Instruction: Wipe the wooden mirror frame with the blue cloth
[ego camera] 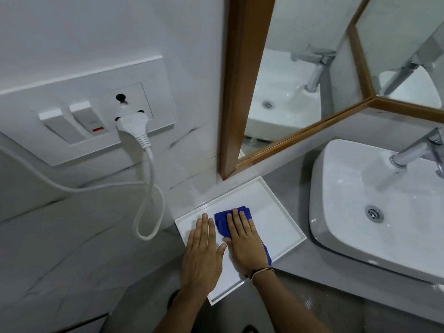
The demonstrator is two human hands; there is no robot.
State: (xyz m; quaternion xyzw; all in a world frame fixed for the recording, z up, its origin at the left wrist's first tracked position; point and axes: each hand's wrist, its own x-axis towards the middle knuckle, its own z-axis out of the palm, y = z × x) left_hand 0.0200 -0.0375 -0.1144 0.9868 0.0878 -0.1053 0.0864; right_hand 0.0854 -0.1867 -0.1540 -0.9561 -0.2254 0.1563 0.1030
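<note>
The blue cloth [222, 223] lies folded in a white tray [283, 227] on the grey counter. My right hand [243, 239] rests flat on top of the cloth, fingers stretched out and together. My left hand [204, 251] lies flat on the tray floor just left of the cloth, holding nothing. The wooden mirror frame [240, 80] rises from the counter just beyond the tray, its left upright brown and its lower rail [305, 131] running off to the right. Both hands are well below the frame.
A white basin [355, 200] with a chrome tap [413, 150] sits right of the tray. On the left wall is a white switch plate [81, 116] with a plug [132, 123]; its cable [149, 200] loops down near the tray's left corner.
</note>
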